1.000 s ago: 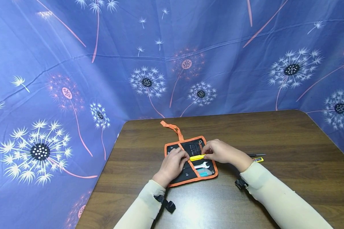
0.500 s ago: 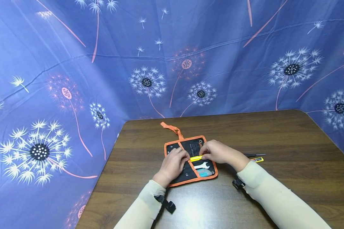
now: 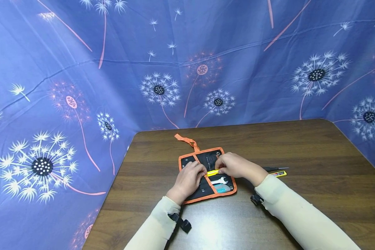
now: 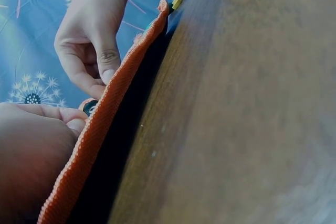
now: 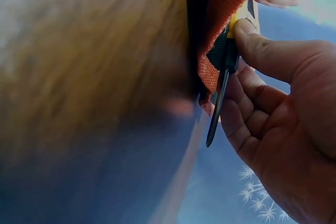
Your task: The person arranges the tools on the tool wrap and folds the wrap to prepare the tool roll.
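An open black tool pouch [image 3: 210, 160] with orange trim lies on the table in the head view. My right hand [image 3: 237, 168] pinches a yellow-handled screwdriver [image 3: 212, 173], whose handle goes under the orange pocket edge. In the right wrist view, the screwdriver's dark shaft [image 5: 216, 113] points away from the pocket, beyond the thumb. With thumb and fingers, my left hand [image 3: 190, 179] grips the pocket edge beside the handle; its fingertips are partly hidden. Below the screwdriver, a wrench [image 3: 220, 180] and a grey-and-teal tool [image 3: 223, 188] stick out of the pocket.
To the right of the pouch, a black tool with a thin shaft [image 3: 274, 169] and a small yellow labelled item [image 3: 279, 174] lie on the wooden table [image 3: 315, 149]. An orange tie strap [image 3: 187, 140] extends from the pouch's far edge. Patterned blue cloth hangs behind.
My right hand has moved slightly left, and less of the yellow handle shows outside the pocket. The left hand has stayed in place.
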{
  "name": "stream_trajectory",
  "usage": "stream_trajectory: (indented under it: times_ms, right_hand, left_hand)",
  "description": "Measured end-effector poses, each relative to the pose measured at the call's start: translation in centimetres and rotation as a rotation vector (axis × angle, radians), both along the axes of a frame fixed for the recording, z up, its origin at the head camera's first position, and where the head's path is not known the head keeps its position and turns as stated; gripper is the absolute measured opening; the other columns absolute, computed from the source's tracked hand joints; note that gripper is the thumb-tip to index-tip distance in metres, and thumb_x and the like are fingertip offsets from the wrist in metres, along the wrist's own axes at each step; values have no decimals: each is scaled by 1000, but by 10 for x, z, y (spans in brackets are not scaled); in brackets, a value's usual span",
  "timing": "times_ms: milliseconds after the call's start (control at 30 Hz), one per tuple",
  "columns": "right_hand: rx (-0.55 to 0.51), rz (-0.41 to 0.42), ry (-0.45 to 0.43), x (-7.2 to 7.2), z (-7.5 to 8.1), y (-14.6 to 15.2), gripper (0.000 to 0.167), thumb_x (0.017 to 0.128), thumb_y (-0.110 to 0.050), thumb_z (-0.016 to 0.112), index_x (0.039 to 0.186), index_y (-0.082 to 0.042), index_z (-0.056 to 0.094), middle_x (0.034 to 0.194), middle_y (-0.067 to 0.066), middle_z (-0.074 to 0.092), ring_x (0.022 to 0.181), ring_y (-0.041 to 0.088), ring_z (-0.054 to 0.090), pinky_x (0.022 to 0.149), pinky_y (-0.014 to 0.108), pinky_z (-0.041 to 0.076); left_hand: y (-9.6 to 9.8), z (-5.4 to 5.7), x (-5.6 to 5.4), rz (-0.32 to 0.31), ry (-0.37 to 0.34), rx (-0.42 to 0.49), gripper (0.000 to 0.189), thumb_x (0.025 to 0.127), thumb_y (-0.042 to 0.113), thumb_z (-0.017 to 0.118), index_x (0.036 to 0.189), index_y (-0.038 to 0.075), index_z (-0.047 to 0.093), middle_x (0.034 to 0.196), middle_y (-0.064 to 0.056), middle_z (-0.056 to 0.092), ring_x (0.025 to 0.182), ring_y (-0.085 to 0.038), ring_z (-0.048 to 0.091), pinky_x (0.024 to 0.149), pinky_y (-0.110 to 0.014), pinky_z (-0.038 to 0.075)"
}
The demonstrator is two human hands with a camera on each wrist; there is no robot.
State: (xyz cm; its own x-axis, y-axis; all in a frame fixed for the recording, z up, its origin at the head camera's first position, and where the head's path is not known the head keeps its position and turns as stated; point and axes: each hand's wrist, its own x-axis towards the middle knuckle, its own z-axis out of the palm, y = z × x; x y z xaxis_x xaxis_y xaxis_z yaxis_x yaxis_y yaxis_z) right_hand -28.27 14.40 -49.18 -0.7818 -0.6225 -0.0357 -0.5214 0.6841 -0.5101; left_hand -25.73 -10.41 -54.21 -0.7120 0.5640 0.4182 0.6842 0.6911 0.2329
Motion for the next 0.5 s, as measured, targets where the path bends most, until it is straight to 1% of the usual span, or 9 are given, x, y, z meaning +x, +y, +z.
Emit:
stream_trajectory:
  times_ms: [133,267,500]
  right_hand:
    - [20,1,7,-1,0,-3,11,95,-9,78,92,-20,78,80,-11,66,68,7,57,66,33,50]
    - [34,-6,-5,-2,-1,-6,11,96,-11,78,93,-21,79,80,-11,66,69,7,59,67,34,51]
    - [19,-21,-28,-1,-2,-5,9,96,-11,78,94,-20,79,81,-11,66,70,7,59,67,34,51]
  left_hand:
    - [0,0,0,-3,2,-4,10,100,15,72,98,24,69,95,12,59,85,-10,53,76,-28,48]
    - [0,1,1,-1,-15,-7,10,101,15,72,98,24,68,95,12,59,85,-10,53,77,-28,48]
    - [-1,3,1,-2,-49,-5,7,102,18,71,99,24,69,96,12,59,86,-9,53,78,-28,48]
